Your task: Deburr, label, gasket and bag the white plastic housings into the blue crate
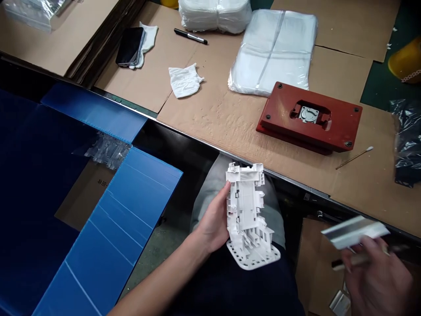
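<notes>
Over my lap, my left hand (215, 219) is closed around the left side of a white moulded plastic housing (247, 204), whose ribbed inner side faces up. The housing's perforated, rounded end points toward me. To the right, my right hand (378, 274) is closed on a shiny silvery rectangular metal plate (355, 232). A thin stick-like tool (360, 259) also lies across its fingers, too blurred to name. The two hands are well apart. On the table beyond stands a red fixture block (279, 112) with a small metal part (309, 115) in its recess.
A cotton swab (354, 158) lies beside the fixture. Wrapped clear bags (276, 50), a white cloth (186, 81), a black pen (190, 36) and a phone (130, 47) rest on the cardboard-covered table (213, 118). A blue box (141, 193) with plastic bags inside stands at left.
</notes>
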The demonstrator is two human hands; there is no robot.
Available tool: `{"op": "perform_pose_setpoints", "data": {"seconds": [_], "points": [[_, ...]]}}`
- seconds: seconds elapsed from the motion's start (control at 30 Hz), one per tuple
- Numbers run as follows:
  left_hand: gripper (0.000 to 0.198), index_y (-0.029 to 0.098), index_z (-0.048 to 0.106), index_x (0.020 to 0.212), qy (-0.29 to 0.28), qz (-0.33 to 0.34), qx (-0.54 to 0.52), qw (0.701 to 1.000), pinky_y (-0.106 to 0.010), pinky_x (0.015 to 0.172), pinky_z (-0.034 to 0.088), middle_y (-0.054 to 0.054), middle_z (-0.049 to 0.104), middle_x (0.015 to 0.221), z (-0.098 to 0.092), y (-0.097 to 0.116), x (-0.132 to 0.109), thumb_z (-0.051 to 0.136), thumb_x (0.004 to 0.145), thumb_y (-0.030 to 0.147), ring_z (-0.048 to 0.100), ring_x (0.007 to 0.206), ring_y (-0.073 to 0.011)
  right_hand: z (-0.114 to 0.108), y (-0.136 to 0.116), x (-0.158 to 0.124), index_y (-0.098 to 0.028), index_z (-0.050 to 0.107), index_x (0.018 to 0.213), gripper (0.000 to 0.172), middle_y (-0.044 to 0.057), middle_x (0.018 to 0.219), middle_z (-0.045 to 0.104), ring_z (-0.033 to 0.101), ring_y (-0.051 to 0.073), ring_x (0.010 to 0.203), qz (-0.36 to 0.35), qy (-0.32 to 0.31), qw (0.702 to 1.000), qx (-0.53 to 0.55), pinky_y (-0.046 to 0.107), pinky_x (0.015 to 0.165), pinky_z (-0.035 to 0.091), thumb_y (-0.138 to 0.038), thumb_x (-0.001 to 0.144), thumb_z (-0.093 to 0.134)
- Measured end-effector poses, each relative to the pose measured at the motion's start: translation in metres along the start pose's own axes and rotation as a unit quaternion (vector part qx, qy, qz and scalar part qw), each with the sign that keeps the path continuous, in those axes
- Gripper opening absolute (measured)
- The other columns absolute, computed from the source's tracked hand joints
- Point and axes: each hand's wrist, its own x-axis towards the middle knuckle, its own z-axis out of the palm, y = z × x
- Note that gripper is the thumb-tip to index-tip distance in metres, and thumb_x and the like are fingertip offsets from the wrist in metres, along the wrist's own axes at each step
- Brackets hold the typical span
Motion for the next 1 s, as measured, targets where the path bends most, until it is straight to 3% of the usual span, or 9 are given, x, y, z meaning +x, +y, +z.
{"op": "perform_pose_setpoints", "data": {"seconds": [0.03, 0.07, 0.13, 0.2, 0.37, 0.5, 0.63, 0.83, 1.0], "points": [[0.055, 0.016, 0.063, 0.132, 0.018, 0.015, 0.013, 1.000, -0.052, 0.107, 0.046, -0.013, 0.073, 0.119, 0.000, -0.002, -0.001, 0.059, 0.091, 0.054, 0.064, 0.117, -0.0363, 0.019, -0.017, -0.004, -0.026, 0.061, 0.107, 0.041, -0.003, 0.080, 0.055, 0.041, 0.010, 0.053, 0.008, -0.010, 1.000, -0.008, 0.024, 0.044, 0.032, -0.049, 0.077, 0.077], [0.055, 0.017, 0.064, 0.131, 0.026, 0.027, 0.023, 0.999, -0.051, 0.107, 0.047, -0.012, 0.072, 0.121, -0.001, -0.004, -0.002, 0.060, 0.091, 0.054, 0.062, 0.119, -0.0359, 0.037, -0.034, -0.008, -0.026, 0.064, 0.112, 0.047, -0.002, 0.080, 0.059, 0.042, 0.010, 0.052, 0.011, -0.069, 0.996, -0.046, 0.025, 0.044, 0.033, -0.049, 0.074, 0.080], [0.054, 0.020, 0.064, 0.132, 0.035, 0.045, 0.040, 0.998, -0.049, 0.107, 0.048, -0.011, 0.070, 0.126, -0.002, -0.007, -0.004, 0.061, 0.090, 0.055, 0.060, 0.123, -0.0353, 0.069, -0.060, -0.019, -0.026, 0.066, 0.117, 0.050, 0.001, 0.093, 0.068, 0.058, 0.014, 0.068, -0.028, -0.176, 0.979, -0.103, 0.027, 0.059, 0.048, -0.050, 0.075, 0.079], [0.053, 0.023, 0.063, 0.133, 0.036, 0.059, 0.052, 0.996, -0.047, 0.107, 0.047, -0.009, 0.069, 0.129, -0.002, -0.010, -0.006, 0.062, 0.091, 0.054, 0.058, 0.126, -0.0338, 0.094, -0.076, -0.033, -0.029, 0.066, 0.119, 0.048, 0.002, 0.102, 0.070, 0.065, 0.019, 0.085, -0.088, -0.241, 0.952, -0.168, 0.030, 0.075, 0.053, -0.051, 0.078, 0.076], [0.048, 0.022, 0.063, 0.133, 0.004, 0.091, 0.073, 0.993, -0.041, 0.107, 0.047, -0.009, 0.068, 0.130, 0.004, -0.019, -0.008, 0.060, 0.094, 0.050, 0.058, 0.127, -0.0296, 0.122, -0.081, -0.059, -0.031, 0.066, 0.116, 0.041, 0.000, 0.100, 0.067, 0.065, 0.019, 0.087, -0.215, -0.265, 0.899, -0.274, 0.032, 0.074, 0.053, -0.055, 0.083, 0.070], [0.047, 0.023, 0.062, 0.134, 0.008, 0.085, 0.074, 0.994, -0.039, 0.104, 0.049, -0.009, 0.069, 0.130, 0.007, -0.025, -0.006, 0.060, 0.095, 0.049, 0.060, 0.124, -0.0278, 0.126, -0.074, -0.068, -0.029, 0.065, 0.120, 0.042, 0.000, 0.098, 0.067, 0.064, 0.016, 0.079, -0.247, -0.237, 0.904, -0.257, 0.028, 0.065, 0.053, -0.055, 0.087, 0.066], [0.050, 0.024, 0.060, 0.135, 0.014, 0.086, 0.078, 0.993, -0.038, 0.105, 0.048, -0.008, 0.068, 0.132, 0.007, -0.023, -0.005, 0.058, 0.095, 0.053, 0.061, 0.124, -0.0268, 0.124, -0.072, -0.068, -0.032, 0.066, 0.121, 0.034, 0.000, 0.106, 0.071, 0.068, 0.016, 0.090, -0.210, -0.234, 0.932, -0.179, 0.025, 0.072, 0.057, -0.045, 0.090, 0.066], [0.053, 0.022, 0.059, 0.137, 0.017, 0.070, 0.076, 0.995, -0.040, 0.107, 0.047, -0.008, 0.066, 0.136, 0.006, -0.015, -0.006, 0.057, 0.095, 0.054, 0.058, 0.128, -0.0288, 0.122, -0.067, -0.055, -0.027, 0.070, 0.117, 0.032, 0.005, 0.117, 0.073, 0.070, 0.021, 0.100, -0.057, -0.333, 0.939, -0.069, 0.034, 0.090, 0.058, -0.041, 0.087, 0.070], [0.054, 0.019, 0.064, 0.131, 0.038, 0.051, 0.041, 0.997, -0.043, 0.108, 0.046, -0.010, 0.068, 0.132, 0.001, -0.012, -0.005, 0.057, 0.093, 0.058, 0.058, 0.128, -0.0316, 0.123, -0.055, -0.041, -0.025, 0.067, 0.122, 0.053, 0.008, 0.113, 0.072, 0.068, 0.024, 0.104, 0.019, -0.351, 0.936, -0.019, 0.033, 0.082, 0.059, -0.042, 0.074, 0.084]]}}
